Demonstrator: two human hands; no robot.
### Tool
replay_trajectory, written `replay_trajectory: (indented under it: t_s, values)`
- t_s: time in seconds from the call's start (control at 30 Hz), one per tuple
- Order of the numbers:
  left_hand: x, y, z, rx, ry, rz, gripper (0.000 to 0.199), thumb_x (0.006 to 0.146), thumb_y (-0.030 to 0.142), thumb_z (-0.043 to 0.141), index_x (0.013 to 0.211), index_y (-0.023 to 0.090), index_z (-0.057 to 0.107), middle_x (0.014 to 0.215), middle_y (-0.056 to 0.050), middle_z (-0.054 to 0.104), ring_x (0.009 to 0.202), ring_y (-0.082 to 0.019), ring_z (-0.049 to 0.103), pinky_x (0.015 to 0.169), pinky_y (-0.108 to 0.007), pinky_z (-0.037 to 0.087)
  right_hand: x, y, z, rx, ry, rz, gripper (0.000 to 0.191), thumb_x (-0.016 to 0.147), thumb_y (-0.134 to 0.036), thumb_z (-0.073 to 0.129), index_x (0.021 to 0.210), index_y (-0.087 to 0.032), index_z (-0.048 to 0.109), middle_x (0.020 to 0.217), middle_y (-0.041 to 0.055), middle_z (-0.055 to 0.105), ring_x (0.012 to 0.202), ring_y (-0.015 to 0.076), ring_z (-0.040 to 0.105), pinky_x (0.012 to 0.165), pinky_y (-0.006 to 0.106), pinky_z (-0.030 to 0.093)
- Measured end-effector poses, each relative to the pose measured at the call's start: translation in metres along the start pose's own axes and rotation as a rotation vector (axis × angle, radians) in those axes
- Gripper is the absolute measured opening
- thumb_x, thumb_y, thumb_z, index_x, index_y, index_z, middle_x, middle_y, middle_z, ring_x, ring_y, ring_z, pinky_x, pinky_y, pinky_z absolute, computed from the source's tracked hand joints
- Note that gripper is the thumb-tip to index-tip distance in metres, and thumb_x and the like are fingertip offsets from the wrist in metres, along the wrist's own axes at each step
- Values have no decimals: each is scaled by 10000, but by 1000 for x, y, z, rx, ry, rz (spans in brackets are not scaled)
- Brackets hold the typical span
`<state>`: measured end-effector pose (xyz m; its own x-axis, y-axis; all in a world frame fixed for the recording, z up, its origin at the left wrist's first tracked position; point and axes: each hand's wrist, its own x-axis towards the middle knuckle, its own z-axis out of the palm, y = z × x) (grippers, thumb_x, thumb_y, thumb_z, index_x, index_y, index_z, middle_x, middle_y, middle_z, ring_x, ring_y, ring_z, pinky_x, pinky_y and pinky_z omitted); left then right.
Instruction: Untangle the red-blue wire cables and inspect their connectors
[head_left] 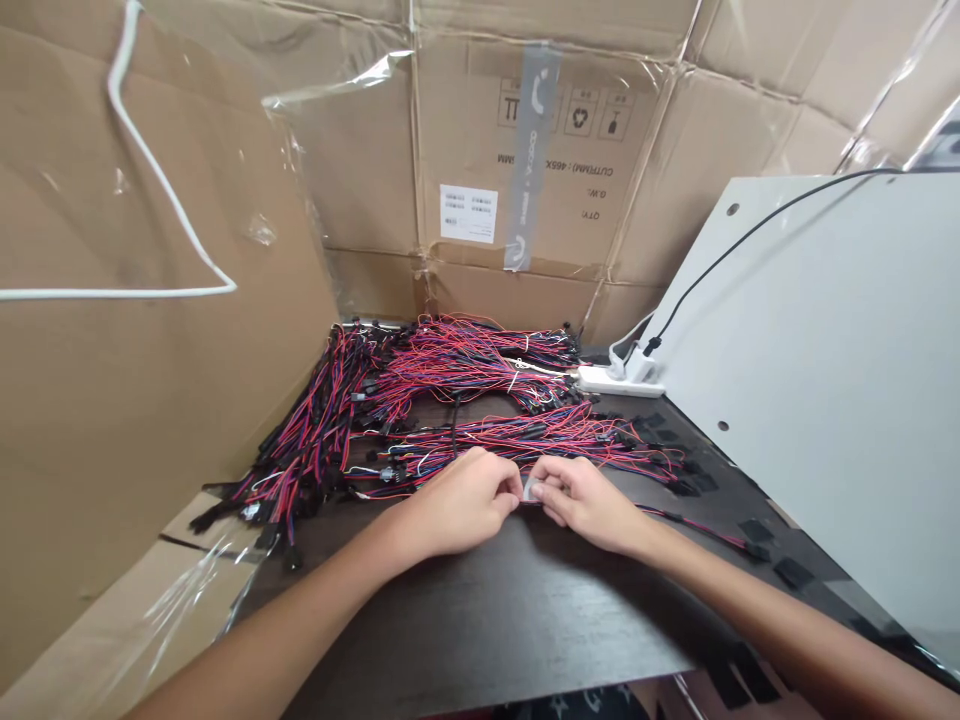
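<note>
Left hand point(457, 505) and right hand point(581, 500) brought together at front of table, fingertips pinched from both sides on small pale tab point(532, 490). Tab mostly hidden by fingers; possibly tape or label, not certain from this view. Tab held just clear of wire harnesses point(465, 360), seemingly to keep it free of tangle. Red, blue and black wires heaped across dark wood table point(480, 640), black connectors point(686, 487) at ends. Cardboard sheets point(525, 150) stood behind, apparently as screen; white power strip point(619, 380) placed beside white panel point(810, 350).
</note>
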<state>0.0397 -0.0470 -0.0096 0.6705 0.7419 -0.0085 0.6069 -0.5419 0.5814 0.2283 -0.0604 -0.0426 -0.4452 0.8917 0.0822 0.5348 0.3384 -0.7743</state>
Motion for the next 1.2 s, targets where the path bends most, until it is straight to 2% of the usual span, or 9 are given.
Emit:
replay_trajectory:
  t_s: [0.17,0.47,0.8,1.2]
  values:
    - [0,-4,7,39,76,-22,195,809,140,486,776,168,675,746,-31,668,744,-164,578,694,-263,394,0,0,-1,-10,-14,-19,130,855,-186,440,753,-170,519,515,-55,472,480,92,404,511,213,300]
    - [1,1,7,94,99,-53,217,796,128,473,771,165,686,729,-44,672,777,-187,584,678,-269,391,0,-5,-4,-71,-91,-51,229,910,-206,393,688,-189,445,514,-52,434,490,93,384,531,219,294]
    - [-1,0,10,162,69,-62,255,820,149,457,819,188,709,747,-49,688,785,-212,595,687,-297,402,0,-4,-4,-121,-132,-56,221,902,-189,398,685,-190,436,536,-40,456,520,105,399,542,223,289]
    - [-1,4,7,170,21,-80,261,785,129,461,762,193,712,761,-49,697,795,-217,615,670,-297,399,0,-10,-2,-163,-115,-37,214,859,-256,440,668,-167,477,528,-56,382,507,90,312,505,232,224]
